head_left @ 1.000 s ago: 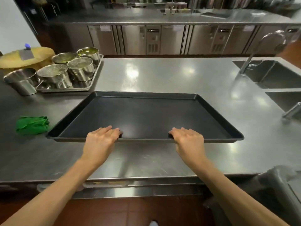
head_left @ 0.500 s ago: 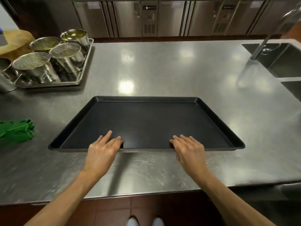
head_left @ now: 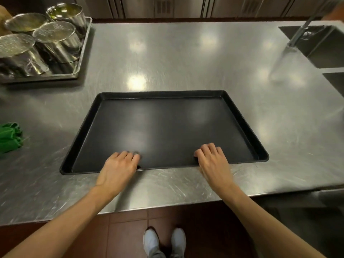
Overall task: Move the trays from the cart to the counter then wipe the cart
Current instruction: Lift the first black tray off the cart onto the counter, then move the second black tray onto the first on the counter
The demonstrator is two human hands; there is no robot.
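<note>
Lay flat on worktop, tray gripped at near rim by left hand and right hand, fingers curled over; likely light, stiff, slick.

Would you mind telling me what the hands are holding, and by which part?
Both the left hand and right hand grip the black tray by its near rim.

the tray lies flat on the counter, near its front edge. both hands rest on the tray's near rim, left hand left of right hand. behind and to the left, a second tray holds what look like 4 tins. a cloth lies far left; a sink sits back right.
</note>
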